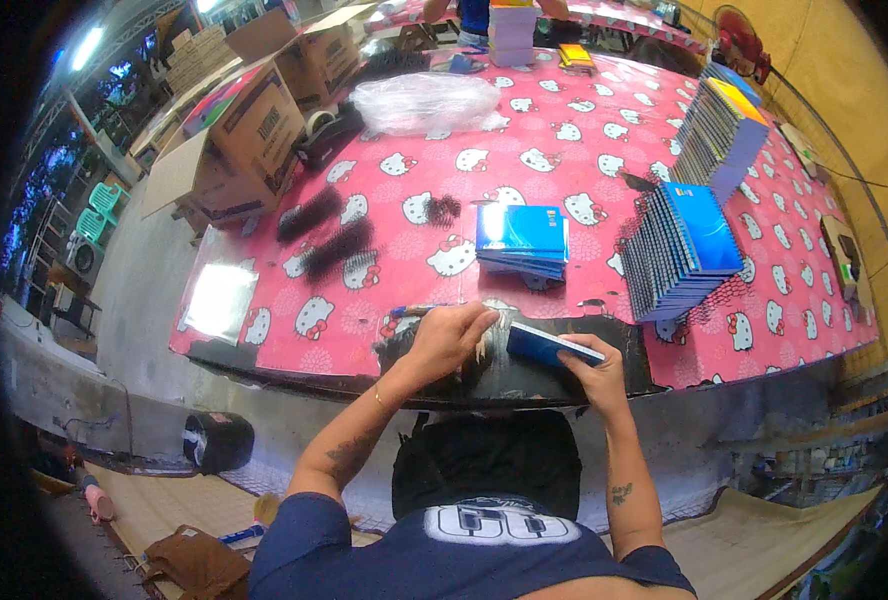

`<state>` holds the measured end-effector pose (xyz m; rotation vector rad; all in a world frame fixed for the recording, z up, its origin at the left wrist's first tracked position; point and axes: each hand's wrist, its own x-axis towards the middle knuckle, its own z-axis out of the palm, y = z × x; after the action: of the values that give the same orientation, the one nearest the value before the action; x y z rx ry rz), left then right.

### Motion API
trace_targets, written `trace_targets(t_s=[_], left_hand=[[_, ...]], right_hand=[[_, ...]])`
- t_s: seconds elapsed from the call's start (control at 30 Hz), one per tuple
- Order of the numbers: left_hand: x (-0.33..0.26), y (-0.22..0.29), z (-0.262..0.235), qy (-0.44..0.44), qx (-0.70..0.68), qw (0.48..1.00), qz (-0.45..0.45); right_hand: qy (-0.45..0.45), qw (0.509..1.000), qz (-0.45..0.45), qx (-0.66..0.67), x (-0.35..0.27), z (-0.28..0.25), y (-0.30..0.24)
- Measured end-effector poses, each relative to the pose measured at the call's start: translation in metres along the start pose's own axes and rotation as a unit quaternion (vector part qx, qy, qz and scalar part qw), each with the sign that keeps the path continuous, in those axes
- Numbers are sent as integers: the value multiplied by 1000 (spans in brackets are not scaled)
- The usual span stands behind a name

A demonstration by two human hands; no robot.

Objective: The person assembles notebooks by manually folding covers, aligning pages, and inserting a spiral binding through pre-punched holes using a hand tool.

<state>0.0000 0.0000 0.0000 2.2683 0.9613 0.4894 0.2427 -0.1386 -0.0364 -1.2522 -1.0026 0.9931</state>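
My right hand (596,375) grips a thin blue notebook (552,345) on edge, over the black patch at the table's near side. Close to its left end, my left hand (454,338) is closed with the fingers drawn together; whatever they pinch is too small to make out. A blue pen-like tool (419,310) lies just beyond the left hand. Farther out sits a short pile of blue notebooks (522,232). To its right stands a taller stack of blue spiral-bound notebooks (679,250).
Bunches of black binding coils (339,250) lie left of centre on the pink patterned table (294,345). Clear plastic wrap (424,103) rests farther back. Yellow-topped notebooks (724,135) stand at the right, open cardboard boxes (244,145) at the left. Across the table is another person (474,18).
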Motion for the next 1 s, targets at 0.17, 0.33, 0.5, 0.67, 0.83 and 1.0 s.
trace_targets(t_s=[0.17,0.33,0.5,0.67,0.83,1.0], left_hand=[[-2,13,-5,68,-70,992,83],[10,13,-8,31,35,978,203],[5,30,-1,44,1,980,194],[11,24,9,64,144,966,203],[-41,24,88,152,294,937,108],[-28,36,74,122,384,911,84]], right_hand=[[-6,1000,-1,-4,-1,6,-1],[-19,1000,20,-4,-2,2,-4],[-27,999,16,-26,-5,3,-7],[-17,999,23,-15,-4,4,-6],[-2,1000,-1,-16,-8,7,-4],[-18,1000,-20,-15,-9,7,-3]])
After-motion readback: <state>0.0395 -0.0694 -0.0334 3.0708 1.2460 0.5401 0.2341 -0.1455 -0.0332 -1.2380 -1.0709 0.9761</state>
